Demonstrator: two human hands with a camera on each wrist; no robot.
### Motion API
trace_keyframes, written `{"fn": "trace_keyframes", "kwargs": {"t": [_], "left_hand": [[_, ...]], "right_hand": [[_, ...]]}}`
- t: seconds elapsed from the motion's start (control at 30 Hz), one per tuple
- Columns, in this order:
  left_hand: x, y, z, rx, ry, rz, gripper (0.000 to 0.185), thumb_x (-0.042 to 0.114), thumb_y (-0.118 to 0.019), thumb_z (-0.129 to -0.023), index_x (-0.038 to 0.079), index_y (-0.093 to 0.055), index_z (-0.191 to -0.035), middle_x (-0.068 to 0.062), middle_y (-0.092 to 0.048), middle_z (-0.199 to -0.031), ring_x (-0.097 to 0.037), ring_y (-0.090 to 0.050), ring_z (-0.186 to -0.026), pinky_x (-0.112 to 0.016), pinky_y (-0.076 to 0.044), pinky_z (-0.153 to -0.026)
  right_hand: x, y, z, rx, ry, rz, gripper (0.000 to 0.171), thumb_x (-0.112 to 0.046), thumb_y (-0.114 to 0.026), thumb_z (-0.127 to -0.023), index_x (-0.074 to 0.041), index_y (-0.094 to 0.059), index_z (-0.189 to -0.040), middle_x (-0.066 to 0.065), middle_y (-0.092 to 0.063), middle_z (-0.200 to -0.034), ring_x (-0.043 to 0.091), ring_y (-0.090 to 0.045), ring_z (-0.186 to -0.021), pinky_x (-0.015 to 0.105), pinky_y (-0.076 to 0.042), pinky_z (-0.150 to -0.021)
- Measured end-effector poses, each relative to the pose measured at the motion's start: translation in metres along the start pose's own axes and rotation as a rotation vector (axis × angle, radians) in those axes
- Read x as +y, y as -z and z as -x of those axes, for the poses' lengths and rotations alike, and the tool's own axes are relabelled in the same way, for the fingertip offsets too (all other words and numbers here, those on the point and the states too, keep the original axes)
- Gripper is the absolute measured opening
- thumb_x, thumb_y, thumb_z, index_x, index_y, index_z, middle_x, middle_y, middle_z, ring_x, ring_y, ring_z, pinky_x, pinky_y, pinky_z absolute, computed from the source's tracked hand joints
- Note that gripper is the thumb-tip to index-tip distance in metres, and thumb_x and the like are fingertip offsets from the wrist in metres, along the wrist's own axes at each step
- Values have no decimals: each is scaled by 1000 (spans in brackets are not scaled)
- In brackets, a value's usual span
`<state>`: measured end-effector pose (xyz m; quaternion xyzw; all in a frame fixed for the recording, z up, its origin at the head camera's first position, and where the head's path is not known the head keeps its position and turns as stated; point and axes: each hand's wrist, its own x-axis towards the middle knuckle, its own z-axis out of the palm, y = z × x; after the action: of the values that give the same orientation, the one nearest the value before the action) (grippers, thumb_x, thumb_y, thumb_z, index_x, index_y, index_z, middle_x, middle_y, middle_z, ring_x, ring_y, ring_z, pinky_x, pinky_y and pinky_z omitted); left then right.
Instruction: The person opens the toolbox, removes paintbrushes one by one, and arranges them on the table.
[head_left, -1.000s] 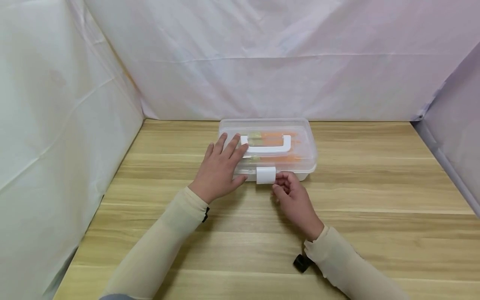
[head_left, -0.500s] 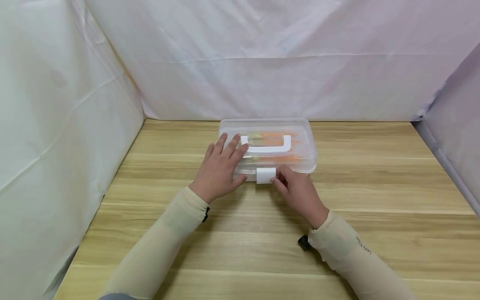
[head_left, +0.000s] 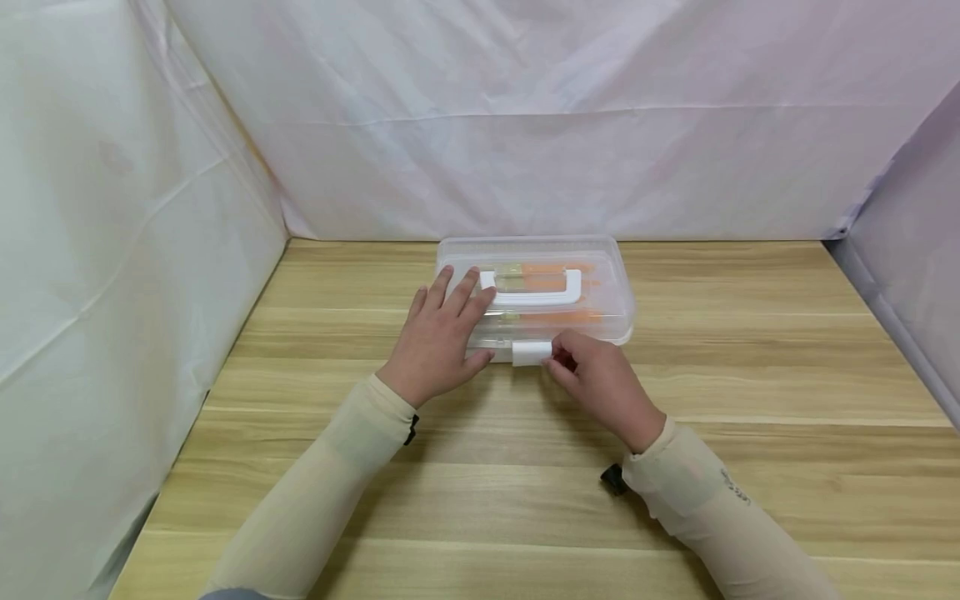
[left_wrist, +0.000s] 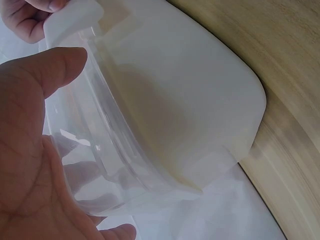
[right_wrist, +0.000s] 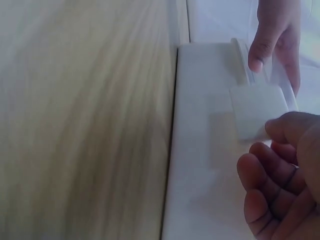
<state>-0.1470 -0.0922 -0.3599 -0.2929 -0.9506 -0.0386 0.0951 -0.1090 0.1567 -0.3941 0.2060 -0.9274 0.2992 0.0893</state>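
Note:
A plastic storage box with a clear lid (head_left: 603, 258) and a white base (left_wrist: 210, 95) stands at the back of the table. Its white carry handle (head_left: 536, 297) lies folded down on the lid. My left hand (head_left: 435, 346) is spread over the lid's left side, fingers extended beside the handle and thumb near the front edge. At the front, my right hand (head_left: 600, 383) pinches the right edge of the white latch (head_left: 531, 353) between thumb and fingers. In the right wrist view the latch (right_wrist: 257, 112) stands angled out from the base. Orange and yellowish things (head_left: 555, 317) show through the lid.
The wood-grain table (head_left: 480, 517) runs in front of the box and to both sides. White cloth walls (head_left: 480, 125) rise behind it and at left and right. A small black wrist device (head_left: 613, 480) sticks out by my right sleeve.
My right hand has shifted from lightly touching the latch's side to pinching it, its wrist moving slightly forward and right. The latch's top edge has tipped outward a little. My left hand stays put.

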Motion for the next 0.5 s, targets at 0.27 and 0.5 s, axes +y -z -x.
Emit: {"fn": "trace_keyframes", "kwargs": {"t": [0.27, 0.5], "left_hand": [[-1, -2, 1, 12, -9, -4, 78, 49, -69, -88, 15, -39, -152, -13, -25, -161, -41, -16, -147, -62, -28, -109], [-1, -1, 0, -2, -5, 0, 78, 49, -68, -89, 16, -37, -153, -12, -23, -162, -41, -14, -148, -62, -27, -110]], "right_hand": [[9, 8, -1, 22, 312, 191, 12, -12, -79, -85, -14, -67, -82, -5, -59, -78, 10, -53, -68, 30, -47, -61], [19, 11, -1, 36, 561, 370, 13, -15, -80, -82, -12, -68, -83, 0, -62, -83, 19, -62, -75, 37, -52, -69]]}}
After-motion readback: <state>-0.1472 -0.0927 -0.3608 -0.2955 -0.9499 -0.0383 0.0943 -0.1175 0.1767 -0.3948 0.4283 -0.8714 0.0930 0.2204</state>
